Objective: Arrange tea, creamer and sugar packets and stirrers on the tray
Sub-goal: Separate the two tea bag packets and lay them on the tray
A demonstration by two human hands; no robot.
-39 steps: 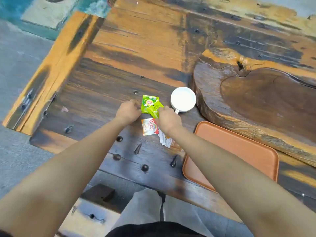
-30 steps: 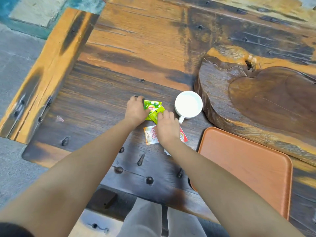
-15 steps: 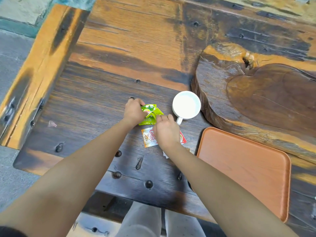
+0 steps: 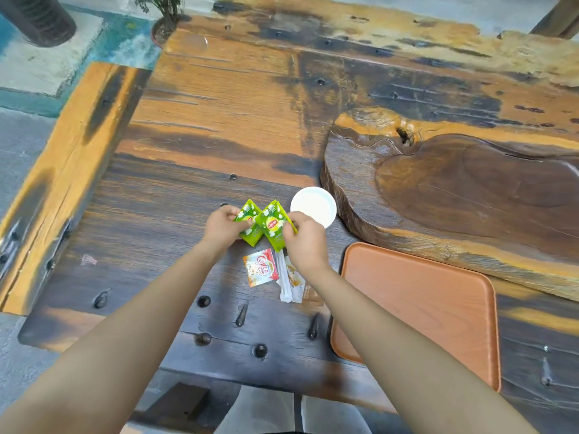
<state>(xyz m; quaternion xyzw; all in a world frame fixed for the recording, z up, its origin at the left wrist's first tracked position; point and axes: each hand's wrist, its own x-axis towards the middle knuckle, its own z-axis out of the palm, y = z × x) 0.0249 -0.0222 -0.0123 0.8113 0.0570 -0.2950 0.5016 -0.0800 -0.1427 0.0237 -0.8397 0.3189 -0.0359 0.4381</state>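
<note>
Two green tea packets are lifted off the wooden table, side by side. My left hand (image 4: 221,228) pinches the left tea packet (image 4: 248,222); my right hand (image 4: 305,242) pinches the right tea packet (image 4: 273,226). Below them on the table lie a red-and-white creamer packet (image 4: 260,267), a white wrapped stirrer (image 4: 283,281) and more pale packets (image 4: 296,281), partly hidden by my right wrist. The orange tray (image 4: 419,305) sits bare at the right of my right arm.
A white cup (image 4: 313,206) stands just behind my right hand. A thick carved wooden slab (image 4: 454,183) rises behind the tray. Metal studs dot the table near its front edge (image 4: 260,350). A small potted plant (image 4: 166,20) stands at the far corner.
Both hands have picked the two green tea packets up from the table and spread them apart, one in each hand. The camera view has shifted back a little.
</note>
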